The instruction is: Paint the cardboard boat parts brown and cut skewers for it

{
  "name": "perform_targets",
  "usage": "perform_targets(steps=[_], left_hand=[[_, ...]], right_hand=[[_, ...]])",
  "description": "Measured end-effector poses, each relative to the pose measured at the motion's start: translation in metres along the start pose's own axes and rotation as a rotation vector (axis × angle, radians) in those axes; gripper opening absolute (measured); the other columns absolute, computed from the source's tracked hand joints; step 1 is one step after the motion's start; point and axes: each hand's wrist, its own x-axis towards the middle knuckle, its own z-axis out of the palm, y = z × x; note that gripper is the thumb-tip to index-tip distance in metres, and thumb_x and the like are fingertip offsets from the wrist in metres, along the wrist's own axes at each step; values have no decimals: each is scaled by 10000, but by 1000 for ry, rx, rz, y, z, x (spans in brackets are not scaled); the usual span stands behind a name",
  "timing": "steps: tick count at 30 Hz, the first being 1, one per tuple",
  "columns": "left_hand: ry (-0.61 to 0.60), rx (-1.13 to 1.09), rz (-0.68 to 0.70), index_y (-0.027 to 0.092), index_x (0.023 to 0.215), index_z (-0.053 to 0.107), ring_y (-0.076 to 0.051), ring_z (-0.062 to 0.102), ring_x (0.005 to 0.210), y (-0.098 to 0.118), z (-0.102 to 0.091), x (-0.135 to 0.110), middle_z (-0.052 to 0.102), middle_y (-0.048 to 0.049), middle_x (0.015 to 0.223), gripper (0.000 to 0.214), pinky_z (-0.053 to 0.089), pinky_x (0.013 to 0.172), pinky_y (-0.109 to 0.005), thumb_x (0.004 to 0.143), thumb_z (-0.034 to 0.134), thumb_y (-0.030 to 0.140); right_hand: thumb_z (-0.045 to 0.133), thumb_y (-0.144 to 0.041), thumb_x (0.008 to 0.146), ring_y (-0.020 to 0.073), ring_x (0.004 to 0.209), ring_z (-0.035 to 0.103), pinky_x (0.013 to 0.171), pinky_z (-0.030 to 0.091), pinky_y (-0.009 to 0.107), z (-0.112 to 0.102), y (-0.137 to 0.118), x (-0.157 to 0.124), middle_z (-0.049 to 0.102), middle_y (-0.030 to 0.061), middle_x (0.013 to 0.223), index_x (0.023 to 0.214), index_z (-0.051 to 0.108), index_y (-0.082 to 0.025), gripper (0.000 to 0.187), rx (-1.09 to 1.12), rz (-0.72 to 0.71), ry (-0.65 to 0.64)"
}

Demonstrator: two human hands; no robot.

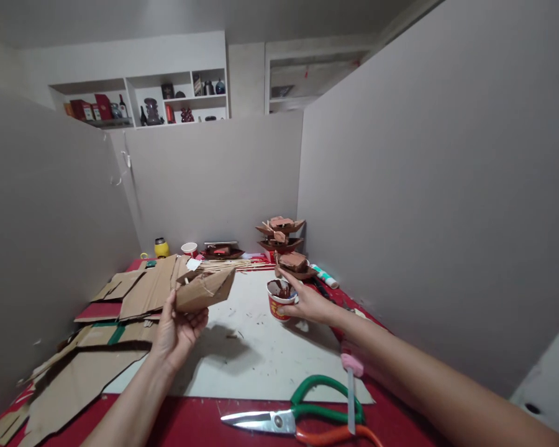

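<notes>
My left hand (181, 335) holds a small boat folded from bare cardboard (205, 292), raised above the white work sheet and tilted up at its right end. Its fingers are curled under the hull, with the thumb at the near left end. At the right, my right hand (310, 304) is around a red and white paper cup (274, 305) smeared inside with dark brown paint. The thumb lies across the cup's front and the index finger stretches past its far rim. Just behind the cup is a brown-painted cardboard boat (294, 264).
Large scissors (279, 422) with green and orange handles lie in front, beside a pink-handled tool (351, 366). Cut cardboard sheets (93, 372) cover the left. Stacked brown boats (279, 239), wooden sticks (237, 265) and a yellow container (161, 248) stand farther back. Grey partitions (205, 186) enclose the table.
</notes>
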Motion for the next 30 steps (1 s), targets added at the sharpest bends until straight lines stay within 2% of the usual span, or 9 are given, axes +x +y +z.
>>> perform_targets(steps=[3, 7, 11, 13, 18, 22, 26, 30], left_hand=[[0, 32, -27, 103, 1127, 604, -207, 727, 612, -4, 0, -1, 720, -110, 732, 336, 634, 584, -306, 968, 558, 396], [4, 53, -32, 105, 1130, 592, -205, 727, 617, -5, 0, 0, 719, -114, 745, 351, 632, 598, -304, 975, 541, 416], [1, 61, -33, 123, 1112, 591, -202, 726, 622, -5, 0, 1, 714, -103, 743, 343, 632, 605, -304, 990, 503, 431], [-5, 64, -33, 133, 1096, 587, -201, 728, 626, -5, 1, 0, 714, -103, 751, 321, 631, 609, -302, 992, 502, 424], [-3, 78, -31, 138, 1078, 572, -202, 730, 628, -5, 3, -1, 714, -107, 753, 288, 632, 619, -306, 999, 491, 403], [2, 96, -18, 135, 1067, 577, -201, 730, 619, -6, 3, -2, 718, -113, 752, 278, 632, 606, -301, 1005, 479, 388], [6, 111, -2, 141, 1071, 582, -205, 737, 622, -7, 4, -1, 723, -104, 747, 243, 635, 604, -305, 1005, 483, 353], [16, 129, -1, 141, 1101, 582, -214, 745, 633, -8, 3, 0, 732, -109, 765, 241, 639, 608, -311, 993, 511, 344]], right_hand=[[822, -314, 643, 358, 1130, 695, 993, 504, 476, -3, 1, 0, 735, 129, 1238, 1550, 432, -190, 995, -40, -8, -3], [821, -361, 660, 393, 1273, 616, 1057, 463, 510, -13, 2, -1, 622, 174, 1435, 1576, 385, -181, 1031, -102, -34, -18], [823, -378, 659, 385, 1414, 483, 1147, 381, 518, -24, 1, -7, 491, 158, 1568, 1543, 445, -200, 978, -175, -96, -6], [802, -393, 698, 368, 1387, 514, 1142, 391, 516, -27, 0, -11, 531, 147, 1538, 1508, 496, -221, 882, -206, -125, 13], [742, -465, 792, 353, 1175, 646, 1015, 489, 527, -27, -1, -19, 697, 150, 1297, 1343, 648, -228, 607, -264, -181, 83], [717, -451, 870, 274, 974, 690, 889, 550, 461, -23, -6, -20, 734, 127, 1132, 1221, 695, -200, 432, -291, -216, 96], [658, -373, 969, 207, 958, 693, 862, 576, 418, -18, -9, -18, 708, 77, 1144, 1170, 674, -186, 276, -310, -222, 55], [628, -333, 996, 211, 1010, 689, 877, 586, 420, -12, -5, -15, 684, 81, 1216, 1183, 665, -188, 239, -301, -201, 13]])
